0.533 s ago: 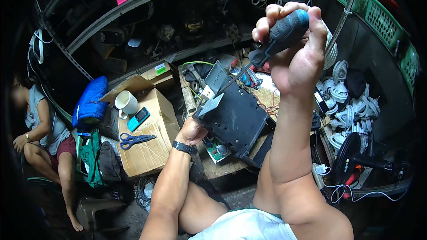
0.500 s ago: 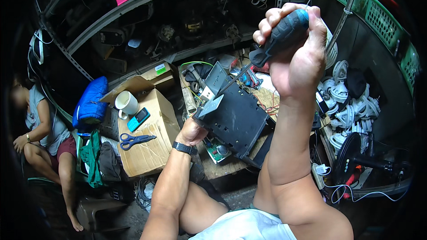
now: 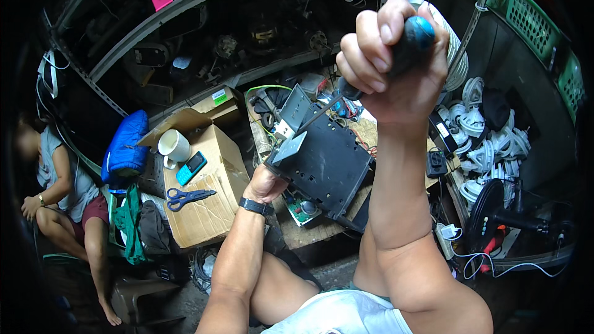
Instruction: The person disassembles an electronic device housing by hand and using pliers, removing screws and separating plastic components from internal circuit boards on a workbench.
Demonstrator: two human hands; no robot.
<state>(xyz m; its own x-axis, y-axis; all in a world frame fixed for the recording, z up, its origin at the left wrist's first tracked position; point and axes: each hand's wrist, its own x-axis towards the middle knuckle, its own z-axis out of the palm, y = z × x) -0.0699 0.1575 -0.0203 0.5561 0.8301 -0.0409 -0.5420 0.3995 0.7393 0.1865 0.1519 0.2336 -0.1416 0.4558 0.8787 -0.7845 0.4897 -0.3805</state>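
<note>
My right hand (image 3: pixel 396 65) is wrapped round the dark handle of a screwdriver (image 3: pixel 413 43), whose blue end faces me. Its long shaft slants down and left to the metal bracket at the corner of a flat black casing (image 3: pixel 328 164); I cannot make out exactly where the tip rests. My left hand (image 3: pixel 267 184), with a black watch on the wrist, grips the casing by its left corner next to a small grey metal plate (image 3: pixel 289 148). Most of its fingers are hidden beneath the casing. A green circuit board (image 3: pixel 303 209) lies on the bench just under the casing.
Left of the casing, a cardboard box (image 3: pixel 232 167) bears a white mug (image 3: pixel 175 145), a blue phone (image 3: pixel 192 168) and scissors (image 3: pixel 189 198). White coiled cables (image 3: pixel 489 148) and a black round-based stand (image 3: pixel 489 213) lie at right. A seated person (image 3: pixel 68 179) is at far left.
My right hand has turned about the screwdriver handle and shifted slightly left and down, its fingers now curled further over the handle. My left hand and the casing have barely moved.
</note>
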